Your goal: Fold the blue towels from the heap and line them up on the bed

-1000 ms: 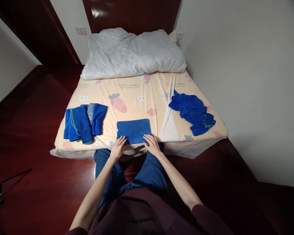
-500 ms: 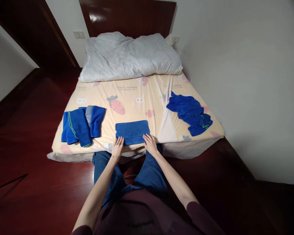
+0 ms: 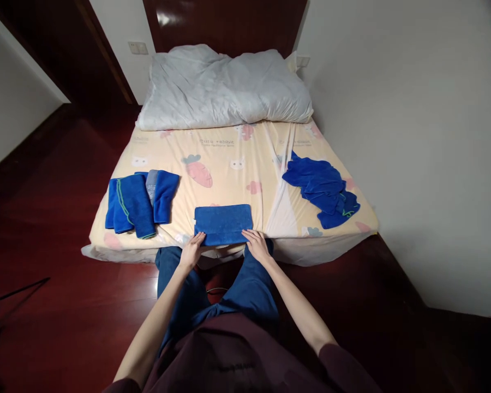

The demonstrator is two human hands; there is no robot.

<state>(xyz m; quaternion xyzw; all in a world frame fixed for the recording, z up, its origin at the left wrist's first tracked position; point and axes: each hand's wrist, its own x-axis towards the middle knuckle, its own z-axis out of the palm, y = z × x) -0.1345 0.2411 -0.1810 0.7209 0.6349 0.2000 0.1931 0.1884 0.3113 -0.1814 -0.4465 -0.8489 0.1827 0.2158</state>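
Filling most of the view, the bed (image 3: 229, 188), under a cream sheet with carrot and cat-face prints, served as the clock face, its middle as the hub. The bunched white quilt (image 3: 225, 90) lay at twelve, with the dark, glossy headboard (image 3: 229, 24) rising behind it. A crumpled heap of blue cloth (image 3: 317, 183), edged partly in green, lay between three and four. The overlapping folded blue cloths (image 3: 137, 204), with one grey patch showing among them, lay between eight and nine. At six, by the bed's near edge, the flat blue cloth (image 3: 223, 218) was spread as a rectangle, a crease running across it close to its near side. The left hand (image 3: 191, 250) touched its seven o'clock corner and the right hand (image 3: 258, 246) its five o'clock corner, the fingers of both held long and near together; whether the thumbs pinched the cloth from beneath could not be told. A small white tag (image 3: 195, 222) stuck out at its nine.
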